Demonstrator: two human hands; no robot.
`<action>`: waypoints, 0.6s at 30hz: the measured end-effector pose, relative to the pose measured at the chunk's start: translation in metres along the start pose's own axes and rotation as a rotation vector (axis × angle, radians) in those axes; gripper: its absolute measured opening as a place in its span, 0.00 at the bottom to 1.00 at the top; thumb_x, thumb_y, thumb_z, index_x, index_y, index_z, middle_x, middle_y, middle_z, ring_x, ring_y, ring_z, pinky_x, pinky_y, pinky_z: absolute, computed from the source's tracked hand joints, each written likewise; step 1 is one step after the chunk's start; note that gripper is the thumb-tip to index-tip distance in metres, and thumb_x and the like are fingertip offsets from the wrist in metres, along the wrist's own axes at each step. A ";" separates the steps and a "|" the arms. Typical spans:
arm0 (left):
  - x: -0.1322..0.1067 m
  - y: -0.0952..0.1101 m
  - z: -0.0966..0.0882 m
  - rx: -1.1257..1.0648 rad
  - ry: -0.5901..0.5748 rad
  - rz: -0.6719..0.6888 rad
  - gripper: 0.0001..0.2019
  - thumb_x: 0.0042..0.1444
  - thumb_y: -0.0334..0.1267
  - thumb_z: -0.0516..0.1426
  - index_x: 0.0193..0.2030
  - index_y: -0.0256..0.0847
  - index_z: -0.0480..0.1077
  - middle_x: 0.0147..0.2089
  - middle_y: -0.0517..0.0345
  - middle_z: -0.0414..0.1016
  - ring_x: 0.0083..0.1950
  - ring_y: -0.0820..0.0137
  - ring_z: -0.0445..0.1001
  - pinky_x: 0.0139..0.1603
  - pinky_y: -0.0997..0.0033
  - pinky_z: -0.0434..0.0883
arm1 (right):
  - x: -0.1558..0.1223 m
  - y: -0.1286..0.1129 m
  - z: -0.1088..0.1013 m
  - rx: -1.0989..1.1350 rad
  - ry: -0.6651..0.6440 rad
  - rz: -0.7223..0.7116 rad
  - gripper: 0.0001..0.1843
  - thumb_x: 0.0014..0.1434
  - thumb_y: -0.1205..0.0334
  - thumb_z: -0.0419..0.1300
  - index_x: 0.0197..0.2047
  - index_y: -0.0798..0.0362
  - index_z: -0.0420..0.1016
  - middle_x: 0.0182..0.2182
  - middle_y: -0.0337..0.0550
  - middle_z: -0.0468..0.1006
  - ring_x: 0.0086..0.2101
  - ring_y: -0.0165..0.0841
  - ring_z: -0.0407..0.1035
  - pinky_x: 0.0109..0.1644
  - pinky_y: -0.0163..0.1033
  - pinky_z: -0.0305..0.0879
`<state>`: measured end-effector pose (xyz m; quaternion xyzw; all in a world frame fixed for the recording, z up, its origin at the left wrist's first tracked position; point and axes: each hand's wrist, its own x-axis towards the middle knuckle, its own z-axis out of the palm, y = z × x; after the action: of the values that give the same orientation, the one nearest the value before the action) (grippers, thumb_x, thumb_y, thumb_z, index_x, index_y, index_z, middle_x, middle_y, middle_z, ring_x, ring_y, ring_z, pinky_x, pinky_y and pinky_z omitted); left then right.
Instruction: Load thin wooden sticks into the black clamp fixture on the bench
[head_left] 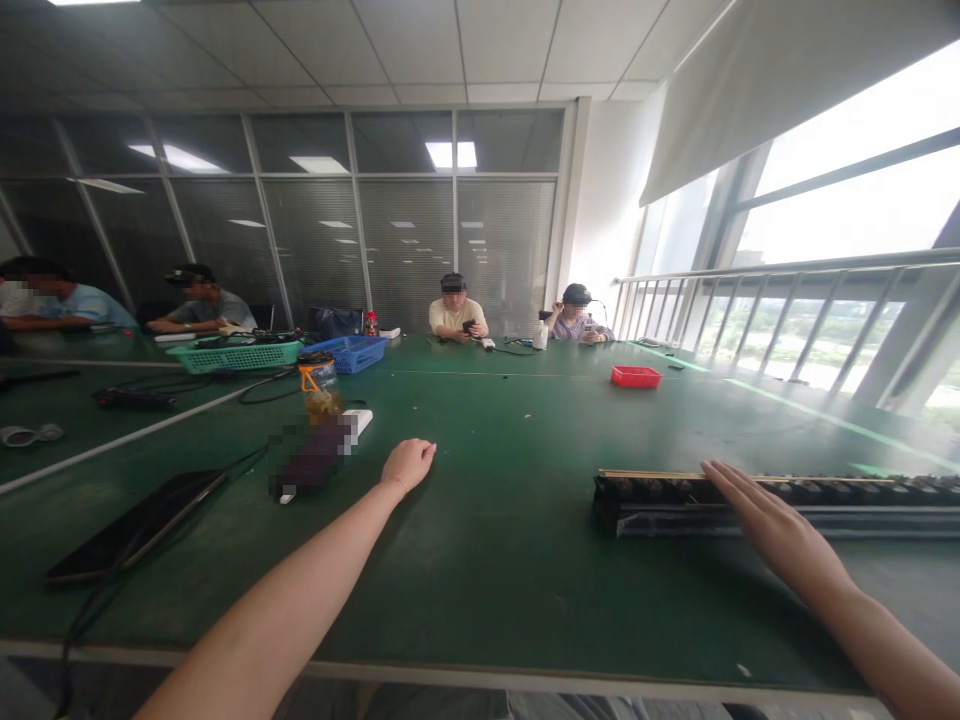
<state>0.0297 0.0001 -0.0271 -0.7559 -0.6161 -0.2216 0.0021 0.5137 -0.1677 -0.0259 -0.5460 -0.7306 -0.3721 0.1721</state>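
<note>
My left hand (409, 464) is curled into a loose fist above the green table, its fingers turned away so that anything inside is hidden. To the right, my right hand (765, 515) lies flat with fingers stretched out together over a long black rack-like strip (675, 521). Several dark pieces sit in a row along that strip. A thin yellowish rod (652, 474) runs along its far top edge, by my right fingertips. Whether the fingers press on the strip I cannot tell.
Left of my left hand lie a blurred dark purple item (311, 465) and a tablet (142, 520) with a cable. Beyond are an orange-handled jar (319, 375), a green basket (232, 358), a blue basket (352, 355) and a red tray (636, 378). Several people sit at the tables.
</note>
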 end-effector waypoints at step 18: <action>0.002 -0.008 0.000 -0.240 0.043 -0.080 0.14 0.52 0.45 0.49 0.26 0.43 0.73 0.33 0.52 0.75 0.38 0.62 0.71 0.38 0.69 0.63 | 0.010 -0.013 -0.003 0.011 0.127 0.162 0.24 0.58 0.60 0.38 0.58 0.49 0.51 0.51 0.47 0.65 0.49 0.36 0.61 0.50 0.42 0.56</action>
<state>0.0232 0.0043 -0.0287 -0.7206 -0.6146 -0.3097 -0.0841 0.4977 -0.1642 -0.0220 -0.5779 -0.6736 -0.3867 0.2505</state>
